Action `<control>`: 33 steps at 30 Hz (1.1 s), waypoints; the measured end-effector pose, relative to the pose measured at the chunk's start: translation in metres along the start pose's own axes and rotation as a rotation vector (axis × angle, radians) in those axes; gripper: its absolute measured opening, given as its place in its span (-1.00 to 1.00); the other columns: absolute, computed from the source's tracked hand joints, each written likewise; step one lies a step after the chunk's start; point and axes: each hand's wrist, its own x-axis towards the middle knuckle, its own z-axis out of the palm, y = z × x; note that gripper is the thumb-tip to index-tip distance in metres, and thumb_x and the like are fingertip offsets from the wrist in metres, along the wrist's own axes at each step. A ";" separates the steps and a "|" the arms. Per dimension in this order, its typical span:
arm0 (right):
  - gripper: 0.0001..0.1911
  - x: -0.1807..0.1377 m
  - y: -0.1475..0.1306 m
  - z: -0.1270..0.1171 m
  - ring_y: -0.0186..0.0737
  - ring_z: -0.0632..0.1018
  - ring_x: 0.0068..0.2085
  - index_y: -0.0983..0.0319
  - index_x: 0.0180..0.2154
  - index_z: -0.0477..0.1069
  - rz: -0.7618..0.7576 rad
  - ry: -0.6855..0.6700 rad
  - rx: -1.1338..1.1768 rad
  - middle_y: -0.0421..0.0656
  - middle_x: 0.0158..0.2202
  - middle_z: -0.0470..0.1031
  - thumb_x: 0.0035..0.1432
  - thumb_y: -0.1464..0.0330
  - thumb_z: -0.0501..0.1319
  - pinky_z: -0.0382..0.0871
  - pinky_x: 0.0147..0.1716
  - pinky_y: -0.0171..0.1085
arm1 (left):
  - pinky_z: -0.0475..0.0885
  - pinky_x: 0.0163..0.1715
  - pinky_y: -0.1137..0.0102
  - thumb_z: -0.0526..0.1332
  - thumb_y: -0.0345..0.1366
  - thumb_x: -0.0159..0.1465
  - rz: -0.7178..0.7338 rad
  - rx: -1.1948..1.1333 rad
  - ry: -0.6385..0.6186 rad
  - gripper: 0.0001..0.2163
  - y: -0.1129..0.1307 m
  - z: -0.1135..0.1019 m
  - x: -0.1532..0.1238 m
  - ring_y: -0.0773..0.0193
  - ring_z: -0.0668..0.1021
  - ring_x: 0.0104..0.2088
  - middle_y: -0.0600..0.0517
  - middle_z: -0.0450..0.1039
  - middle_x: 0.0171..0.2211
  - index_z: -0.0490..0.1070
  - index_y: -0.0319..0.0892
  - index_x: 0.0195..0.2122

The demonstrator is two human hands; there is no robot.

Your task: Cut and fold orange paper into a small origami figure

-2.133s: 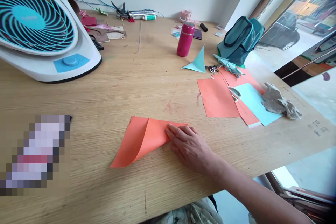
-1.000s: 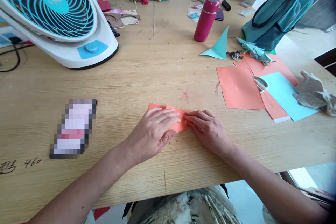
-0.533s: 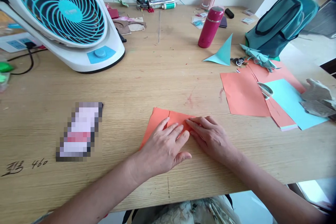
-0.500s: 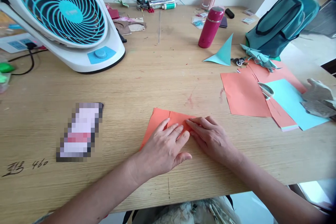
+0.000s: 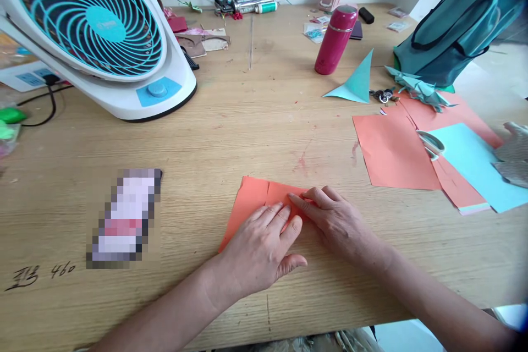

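Note:
A folded sheet of orange paper lies on the table in front of me, with a crease line running down from its far edge. My left hand rests flat over its near part, fingers stretched out and thumb spread to the right. At the paper's right side is my right hand; its index finger presses on the paper and the other fingers are bent around the right edge. The right thumb is hidden, and the hands cover much of the paper's near half.
A fan stands at the left, above a phone. Behind are a magenta bottle and a folded teal paper. Orange sheets, scissors, a blue sheet and a teal bag lie rightward.
The right index finger has slid slightly left over the paper while the other right fingers bent more. My left hand stays flat, its fingers a little nearer to me. The view has shifted slightly.

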 end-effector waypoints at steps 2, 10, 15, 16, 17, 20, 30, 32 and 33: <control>-0.51 0.000 0.005 0.002 -0.07 0.40 -0.22 0.24 0.26 0.30 -0.007 0.004 0.032 0.03 -0.11 0.44 0.33 0.49 0.05 0.44 -0.21 -0.09 | 0.49 0.07 0.04 -0.16 0.12 0.43 -0.002 -0.002 -0.005 -0.38 0.000 0.001 -0.001 -0.13 0.54 0.10 -0.32 0.50 0.06 0.36 -0.35 0.10; -0.54 -0.001 0.017 0.005 -0.09 0.42 -0.12 0.18 0.27 0.31 -0.011 0.056 0.175 0.03 -0.09 0.38 0.39 0.44 0.07 0.47 -0.14 -0.10 | 0.51 0.05 0.04 -0.11 0.07 0.44 0.007 -0.030 -0.016 -0.44 -0.002 -0.002 0.000 -0.14 0.54 0.09 -0.32 0.49 0.07 0.36 -0.37 0.06; -0.58 0.005 0.012 -0.001 -0.08 0.41 -0.12 0.26 0.21 0.39 0.005 0.082 0.195 0.05 -0.10 0.34 0.38 0.32 0.14 0.47 -0.11 -0.07 | 0.52 0.06 0.11 -0.03 -0.11 0.47 -0.030 -0.093 -0.064 -0.63 -0.007 -0.009 0.007 -0.04 0.55 0.07 -0.24 0.51 0.03 0.34 -0.32 0.02; -0.58 0.006 0.011 -0.002 -0.08 0.41 -0.12 0.26 0.21 0.39 0.010 0.081 0.196 0.05 -0.10 0.34 0.38 0.30 0.15 0.47 -0.10 -0.07 | 0.52 0.05 0.14 -0.02 -0.16 0.47 -0.045 -0.106 -0.078 -0.68 -0.009 -0.011 0.008 -0.01 0.56 0.06 -0.22 0.51 0.03 0.32 -0.31 0.03; -0.57 0.006 0.010 -0.003 -0.08 0.41 -0.12 0.27 0.21 0.39 0.016 0.077 0.195 0.05 -0.10 0.34 0.37 0.29 0.15 0.46 -0.10 -0.06 | 0.53 0.04 0.17 -0.02 -0.22 0.47 -0.056 -0.116 -0.090 -0.72 -0.011 -0.012 0.010 0.02 0.56 0.06 -0.21 0.49 0.04 0.30 -0.29 0.04; -0.55 0.007 0.005 -0.005 -0.04 0.41 -0.12 0.27 0.20 0.40 0.035 0.053 0.180 0.06 -0.09 0.33 0.34 0.26 0.19 0.47 -0.10 -0.02 | 0.51 0.05 0.21 -0.03 -0.43 0.44 -0.092 -0.147 -0.104 -0.79 -0.022 -0.013 0.016 0.10 0.54 0.09 -0.20 0.46 0.09 0.25 -0.25 0.06; -0.39 0.003 -0.003 -0.004 0.03 0.40 -0.09 0.28 0.24 0.36 0.092 0.012 0.124 0.11 0.00 0.35 0.28 0.09 0.21 0.43 -0.05 0.03 | 0.47 -0.12 0.36 0.00 -0.62 0.30 -0.239 -0.462 -0.224 -0.68 -0.056 -0.018 0.031 0.28 0.58 -0.09 0.04 0.53 -0.09 0.28 -0.12 -0.03; -0.38 -0.002 -0.007 -0.005 0.06 0.39 -0.07 0.31 0.27 0.32 0.090 -0.017 0.091 0.13 0.04 0.36 0.32 0.09 0.15 0.41 -0.04 0.05 | 0.45 -0.13 0.37 0.01 -0.61 0.29 -0.233 -0.471 -0.249 -0.69 -0.059 -0.020 0.032 0.28 0.57 -0.10 0.05 0.53 -0.09 0.29 -0.11 -0.05; -0.37 -0.005 -0.010 -0.005 0.08 0.39 -0.05 0.33 0.28 0.31 0.095 -0.026 0.067 0.15 0.07 0.37 0.34 0.08 0.12 0.40 -0.03 0.07 | 0.45 -0.13 0.37 0.01 -0.60 0.30 -0.232 -0.468 -0.264 -0.70 -0.060 -0.022 0.033 0.28 0.57 -0.11 0.05 0.53 -0.10 0.29 -0.11 -0.06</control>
